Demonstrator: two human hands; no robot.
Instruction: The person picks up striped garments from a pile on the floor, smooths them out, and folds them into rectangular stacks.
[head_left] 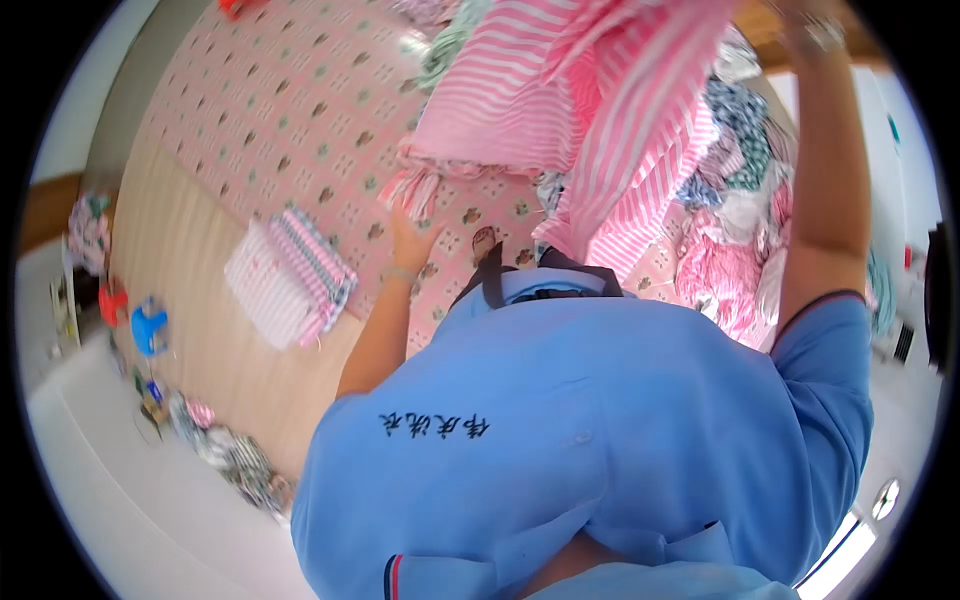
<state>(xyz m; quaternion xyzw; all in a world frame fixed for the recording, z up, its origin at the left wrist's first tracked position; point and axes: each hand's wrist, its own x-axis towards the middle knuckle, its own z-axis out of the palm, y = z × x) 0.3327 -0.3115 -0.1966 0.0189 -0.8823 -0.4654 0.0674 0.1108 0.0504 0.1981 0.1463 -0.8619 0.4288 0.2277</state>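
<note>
A large pink-and-white striped cloth point(510, 110) hangs in front of me, spread and partly folded over itself. My left hand point(412, 238) is low at its left corner, closed on a bunched edge of the fabric. My right arm is raised high on the right, with a band at the wrist. Only part of my right hand point(797, 12) shows at the top edge of the view, close to the upper end of the striped cloth; its fingers are hidden. Below the cloth lies a pink patterned table cover point(300, 120).
A folded stack of striped fabric point(290, 275) lies on the left of the wooden surface point(190, 260). Heaped clothes point(725, 240) are on the right. A blue stool point(149, 327) and a red stool point(112, 302) stand at far left, near a clothes pile point(235, 455).
</note>
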